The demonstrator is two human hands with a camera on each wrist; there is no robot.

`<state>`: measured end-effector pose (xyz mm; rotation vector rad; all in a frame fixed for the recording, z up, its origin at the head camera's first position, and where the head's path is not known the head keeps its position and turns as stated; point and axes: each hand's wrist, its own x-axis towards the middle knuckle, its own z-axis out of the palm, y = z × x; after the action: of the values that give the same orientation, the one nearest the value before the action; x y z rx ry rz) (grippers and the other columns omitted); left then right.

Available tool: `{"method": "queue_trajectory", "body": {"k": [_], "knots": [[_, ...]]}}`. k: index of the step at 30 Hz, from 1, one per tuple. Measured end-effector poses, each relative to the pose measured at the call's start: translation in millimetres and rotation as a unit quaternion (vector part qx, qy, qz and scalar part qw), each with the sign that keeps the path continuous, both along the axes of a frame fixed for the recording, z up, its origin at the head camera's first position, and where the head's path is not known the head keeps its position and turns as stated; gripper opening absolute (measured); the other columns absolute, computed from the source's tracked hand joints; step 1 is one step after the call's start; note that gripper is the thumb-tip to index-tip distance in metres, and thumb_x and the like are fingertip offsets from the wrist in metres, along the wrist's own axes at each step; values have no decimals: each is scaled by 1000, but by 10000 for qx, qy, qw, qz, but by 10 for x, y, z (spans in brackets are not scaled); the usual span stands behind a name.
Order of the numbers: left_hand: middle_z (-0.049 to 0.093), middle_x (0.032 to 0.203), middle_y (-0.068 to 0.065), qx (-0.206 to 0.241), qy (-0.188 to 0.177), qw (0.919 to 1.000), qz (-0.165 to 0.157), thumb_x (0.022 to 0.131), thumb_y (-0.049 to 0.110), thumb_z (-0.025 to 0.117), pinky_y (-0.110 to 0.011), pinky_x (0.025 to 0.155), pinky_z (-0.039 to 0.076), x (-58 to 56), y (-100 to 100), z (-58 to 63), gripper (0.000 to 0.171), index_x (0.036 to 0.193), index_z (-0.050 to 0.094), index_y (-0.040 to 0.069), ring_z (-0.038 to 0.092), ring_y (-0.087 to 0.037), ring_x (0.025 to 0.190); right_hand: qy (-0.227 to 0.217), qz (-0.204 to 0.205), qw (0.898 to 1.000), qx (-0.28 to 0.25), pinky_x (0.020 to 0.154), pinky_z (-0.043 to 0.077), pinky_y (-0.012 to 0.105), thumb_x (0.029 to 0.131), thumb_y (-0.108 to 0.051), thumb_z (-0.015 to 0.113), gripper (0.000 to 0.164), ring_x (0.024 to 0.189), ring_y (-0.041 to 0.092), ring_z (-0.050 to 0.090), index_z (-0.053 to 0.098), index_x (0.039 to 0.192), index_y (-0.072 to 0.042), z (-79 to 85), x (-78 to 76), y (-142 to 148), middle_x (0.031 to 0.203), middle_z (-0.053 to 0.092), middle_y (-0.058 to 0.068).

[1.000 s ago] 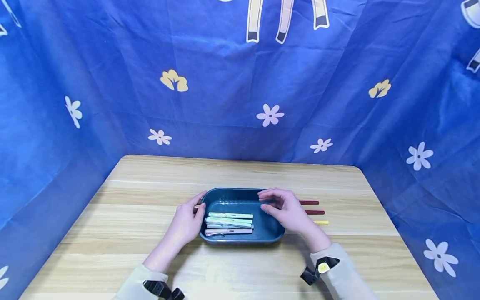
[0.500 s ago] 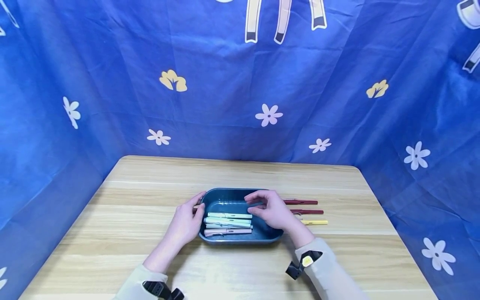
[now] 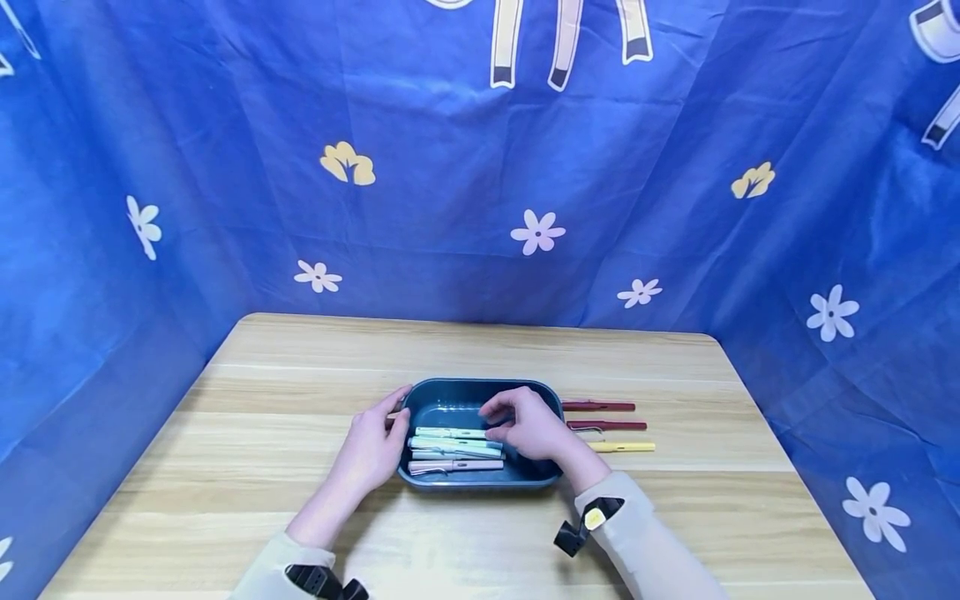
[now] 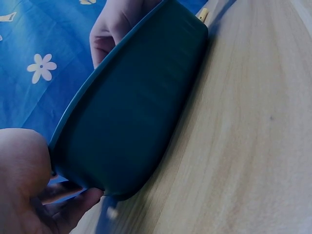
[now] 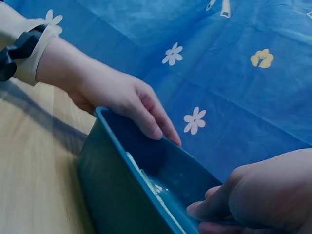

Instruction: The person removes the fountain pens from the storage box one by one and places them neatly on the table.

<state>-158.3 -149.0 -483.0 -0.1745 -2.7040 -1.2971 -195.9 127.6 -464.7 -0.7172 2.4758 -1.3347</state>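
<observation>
A dark teal plastic box [image 3: 480, 483] with rounded corners rests on the table. My left hand [image 3: 375, 442] grips its left end, with thumb and fingers at the rim; the right wrist view shows this thumb over the inner wall. Inside lie several clipped pens: a mint-green pen [image 3: 446, 432] at the back, pale blue-green pens [image 3: 453, 451] in the middle and a pinkish pen [image 3: 468, 464] in front. My right hand [image 3: 528, 425] reaches into the box, fingers bent and thumb apart from the index finger, fingertips right at the mint-green pen's right end.
To the right of the box lie two dark red pens, the far red pen [image 3: 600, 407] and the near red pen [image 3: 618, 426], plus a yellow pen [image 3: 628, 447]. Blue patterned cloth [image 3: 450, 192] surrounds the wooden table [image 3: 300, 358] at the back and sides.
My right hand has moved left and slightly down, from the box's right end to the pens inside. More of the red and yellow pens shows. The left hand stays on the box.
</observation>
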Motion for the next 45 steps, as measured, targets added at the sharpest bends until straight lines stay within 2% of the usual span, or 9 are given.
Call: {"method": "queue_trajectory", "body": {"k": [10,16,28,36,45], "knots": [[69,131,-25,19,106,9999,2,109,13,55,-56,105,52,-8,5,-23,45,153,55,4,72,-38,114,323,20,9954,899,85,59,33,89,7,77,21,92,16,69,76,109,0,-34,-49,-88,104,76,7],[69,130,-24,59,127,9999,-33,109,12,55,-56,104,52,-2,5,-35,45,153,55,4,72,-37,114,401,30,9913,1256,81,57,29,90,8,74,22,85,9,65,76,110,-2,-53,-61,-115,101,74,4],[69,131,-24,30,64,10000,-14,109,13,55,-57,103,53,6,-4,-14,45,154,55,5,73,-37,112,516,40,9903,1293,74,55,25,89,12,69,20,78,7,61,75,101,-2,-59,-58,-151,87,69,0],[69,130,-24,62,81,9999,-36,109,13,55,-57,104,53,-8,-1,-3,45,153,55,5,72,-38,113,534,-84,9906,1260,75,54,28,95,9,64,18,79,10,61,74,101,-5,-11,-71,-136,87,68,-1],[69,130,-24,35,85,9999,-45,109,13,55,-57,103,53,-10,-5,-6,45,153,55,4,72,-38,113,416,51,9900,1345,78,54,27,93,4,75,15,80,8,61,73,104,-5,-20,-71,-102,88,66,-3]]}}
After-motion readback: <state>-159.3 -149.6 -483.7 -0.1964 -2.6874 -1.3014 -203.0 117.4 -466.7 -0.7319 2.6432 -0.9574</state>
